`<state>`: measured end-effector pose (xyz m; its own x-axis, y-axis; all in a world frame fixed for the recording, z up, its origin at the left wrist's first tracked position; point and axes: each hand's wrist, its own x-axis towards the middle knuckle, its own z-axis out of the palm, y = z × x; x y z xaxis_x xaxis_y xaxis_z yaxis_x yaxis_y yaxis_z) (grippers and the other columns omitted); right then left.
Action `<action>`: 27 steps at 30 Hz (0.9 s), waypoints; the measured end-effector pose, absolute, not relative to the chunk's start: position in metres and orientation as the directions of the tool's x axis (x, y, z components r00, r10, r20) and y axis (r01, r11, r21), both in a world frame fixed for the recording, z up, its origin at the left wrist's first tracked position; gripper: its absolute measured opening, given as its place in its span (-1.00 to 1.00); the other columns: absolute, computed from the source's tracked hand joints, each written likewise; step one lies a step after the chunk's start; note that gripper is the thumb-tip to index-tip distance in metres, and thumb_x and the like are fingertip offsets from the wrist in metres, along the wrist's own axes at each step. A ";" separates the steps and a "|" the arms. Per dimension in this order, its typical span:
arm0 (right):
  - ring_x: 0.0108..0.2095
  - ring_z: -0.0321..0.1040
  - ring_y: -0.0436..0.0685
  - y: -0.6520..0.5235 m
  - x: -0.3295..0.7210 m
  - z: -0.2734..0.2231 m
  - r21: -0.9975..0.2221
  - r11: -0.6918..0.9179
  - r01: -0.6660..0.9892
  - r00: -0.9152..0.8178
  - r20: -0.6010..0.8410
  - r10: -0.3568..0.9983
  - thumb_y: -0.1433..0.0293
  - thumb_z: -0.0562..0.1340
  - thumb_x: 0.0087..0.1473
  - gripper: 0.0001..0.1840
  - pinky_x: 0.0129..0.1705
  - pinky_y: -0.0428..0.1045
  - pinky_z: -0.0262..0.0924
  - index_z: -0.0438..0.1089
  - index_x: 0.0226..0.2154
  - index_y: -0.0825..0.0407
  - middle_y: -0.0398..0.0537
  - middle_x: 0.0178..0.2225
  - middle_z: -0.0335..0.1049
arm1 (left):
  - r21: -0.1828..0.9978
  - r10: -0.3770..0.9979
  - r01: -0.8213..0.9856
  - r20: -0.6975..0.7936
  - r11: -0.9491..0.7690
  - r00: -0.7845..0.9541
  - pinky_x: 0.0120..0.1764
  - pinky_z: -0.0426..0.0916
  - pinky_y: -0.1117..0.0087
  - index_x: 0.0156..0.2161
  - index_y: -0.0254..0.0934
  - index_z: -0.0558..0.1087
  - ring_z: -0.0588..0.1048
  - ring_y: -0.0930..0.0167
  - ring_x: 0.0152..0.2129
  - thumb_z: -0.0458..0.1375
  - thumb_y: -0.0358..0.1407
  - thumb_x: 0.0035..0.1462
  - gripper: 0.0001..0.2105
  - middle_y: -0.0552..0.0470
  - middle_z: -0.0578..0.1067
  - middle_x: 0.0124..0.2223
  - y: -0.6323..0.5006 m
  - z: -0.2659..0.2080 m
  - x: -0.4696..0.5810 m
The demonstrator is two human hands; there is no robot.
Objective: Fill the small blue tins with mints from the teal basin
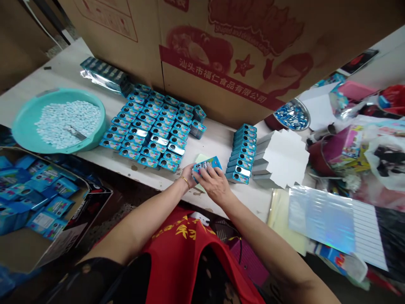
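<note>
Both hands hold one small blue tin (207,164) over the near edge of the white table (218,139). My left hand (189,174), with a gold bracelet at the wrist, grips its left end. My right hand (215,182) covers its near side from the right. A pale green pad lies under the tin. Left of my hands, several rows of the same blue tins (152,128) lie flat on the table. A column of stacked blue tins (243,153) stands just right of my hands.
A teal basin (25,126) of small pale blue candies sits at far left. A large printed cardboard box (221,46) walls the back. White cards (284,158), a metal bowl of blue pieces (292,115), holographic sheets (322,219) and clutter fill the right. A carton of blue packets (34,198) stands lower left.
</note>
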<state>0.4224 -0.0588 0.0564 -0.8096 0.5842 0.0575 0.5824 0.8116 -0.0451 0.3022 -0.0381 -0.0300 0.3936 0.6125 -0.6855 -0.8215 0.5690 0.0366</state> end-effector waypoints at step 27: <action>-0.03 0.11 0.16 -0.059 0.475 -0.031 -0.833 0.151 0.532 -0.076 0.131 0.989 0.33 0.19 -0.14 -0.45 -0.02 0.13 0.06 0.11 -0.04 0.09 0.09 -0.05 0.17 | 0.068 0.512 -0.813 -0.806 0.578 0.297 -0.29 0.40 0.34 -0.35 -0.42 0.40 0.47 0.35 -0.36 0.05 -0.45 0.01 -0.89 -0.15 0.49 -0.37 -0.128 -0.013 0.246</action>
